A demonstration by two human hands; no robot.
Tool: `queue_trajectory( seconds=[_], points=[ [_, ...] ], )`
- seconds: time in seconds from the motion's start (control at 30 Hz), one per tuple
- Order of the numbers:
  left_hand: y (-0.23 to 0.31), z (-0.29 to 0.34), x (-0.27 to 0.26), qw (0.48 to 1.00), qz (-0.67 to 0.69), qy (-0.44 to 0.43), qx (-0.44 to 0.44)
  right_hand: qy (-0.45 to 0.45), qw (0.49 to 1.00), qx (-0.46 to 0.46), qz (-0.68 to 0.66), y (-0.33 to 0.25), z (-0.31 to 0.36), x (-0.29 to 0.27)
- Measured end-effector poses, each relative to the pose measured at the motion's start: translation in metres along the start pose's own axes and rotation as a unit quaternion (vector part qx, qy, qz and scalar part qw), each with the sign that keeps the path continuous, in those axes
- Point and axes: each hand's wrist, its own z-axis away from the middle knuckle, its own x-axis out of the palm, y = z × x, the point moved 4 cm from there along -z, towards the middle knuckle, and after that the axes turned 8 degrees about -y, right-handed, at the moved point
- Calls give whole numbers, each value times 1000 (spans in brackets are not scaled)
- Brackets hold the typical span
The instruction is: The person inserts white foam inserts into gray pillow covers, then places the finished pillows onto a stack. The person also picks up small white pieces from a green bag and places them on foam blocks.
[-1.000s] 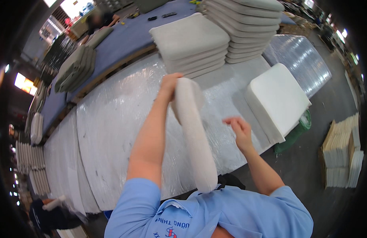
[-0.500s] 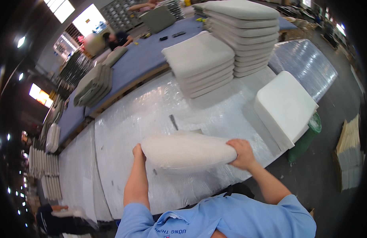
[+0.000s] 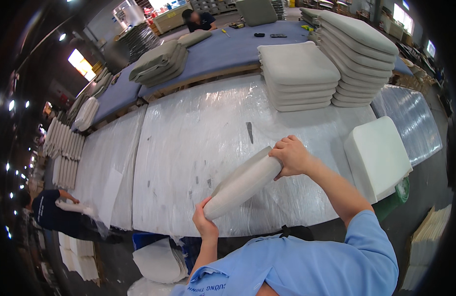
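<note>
A pale, off-white seat cushion (image 3: 244,186) is held up edge-on above the plastic-covered table (image 3: 188,143). My left hand (image 3: 205,219) grips its lower left end, the thumb along the edge. Around its upper right end my right hand (image 3: 290,157) is closed, with the fingers over the top. A strip of greyer surface shows along the cushion's far side; most of its broad faces are turned out of sight. Beyond it on the plastic lies a small dark pointed piece (image 3: 249,132).
Stacks of pale cushions (image 3: 302,74) stand at the far right, near a white foam block (image 3: 378,158). Behind runs a blue-topped table (image 3: 223,49) with folded grey-green cushions (image 3: 161,64). A co-worker (image 3: 55,212) bends at the left; another person (image 3: 198,20) is at the back.
The cushion has turned from nearly level to a slant, its right end now farther from me. My left hand has come nearer my body, and the view has swung left.
</note>
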Motion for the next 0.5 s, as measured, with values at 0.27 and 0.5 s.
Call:
queue_trajectory(
  seconds=[0.27, 0.5],
  points=[
    [16, 1, -42, 997, -27, -36, -70, 13, 999, -9, -33, -55, 50, -4],
    [-12, 6, -41, 994, 45, 9, -100, 122, 957, 60, -256, -5, 90, 17]
  ],
)
